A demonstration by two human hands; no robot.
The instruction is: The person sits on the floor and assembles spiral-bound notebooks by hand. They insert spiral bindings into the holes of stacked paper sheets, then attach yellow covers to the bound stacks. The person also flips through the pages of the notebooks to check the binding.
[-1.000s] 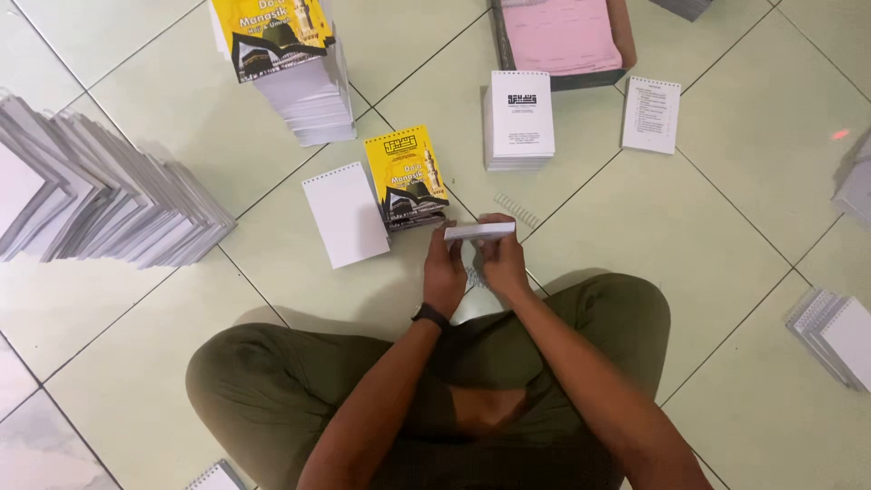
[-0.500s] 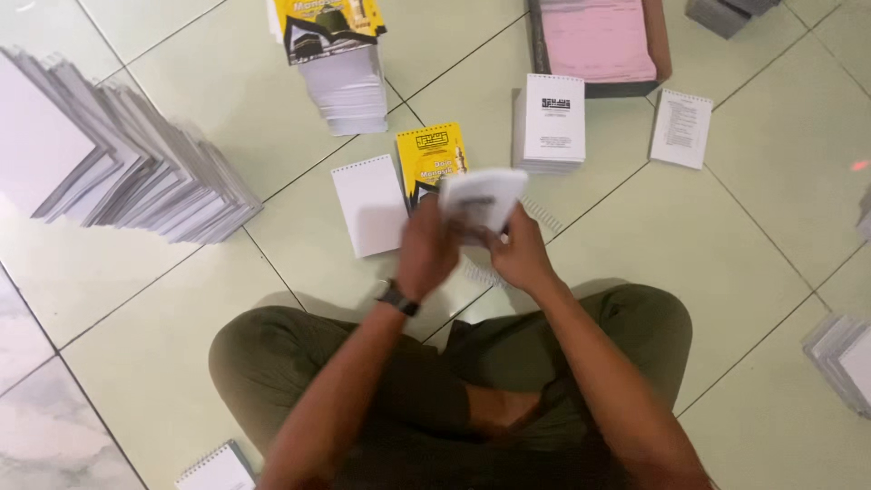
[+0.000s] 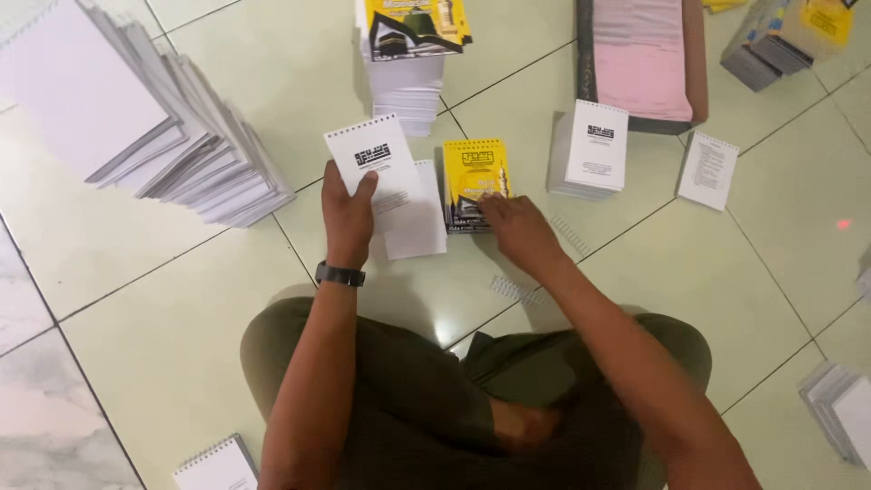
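Observation:
My left hand (image 3: pixel 345 213) holds a white booklet with punched holes along its top (image 3: pixel 374 163), raised a little above a plain white sheet (image 3: pixel 419 227) on the tiled floor. My right hand (image 3: pixel 515 229) reaches to the small stack of yellow covers (image 3: pixel 474 177) and its fingers touch the lower edge of the top one. I sit on the floor with my knees apart behind both hands.
A tall fanned pile of white pages (image 3: pixel 154 136) stands at the left. Ahead are a stack topped by a yellow cover (image 3: pixel 410 54), a white booklet pile (image 3: pixel 594 150), a box of pink sheets (image 3: pixel 640 59) and a loose sheet (image 3: pixel 708 171). Spiral binding combs (image 3: pixel 513 289) lie near my knee.
My hands have parted: the left carried the white booklet to the left over the plain sheet, and the right let go and moved to the yellow covers. The camera came closer.

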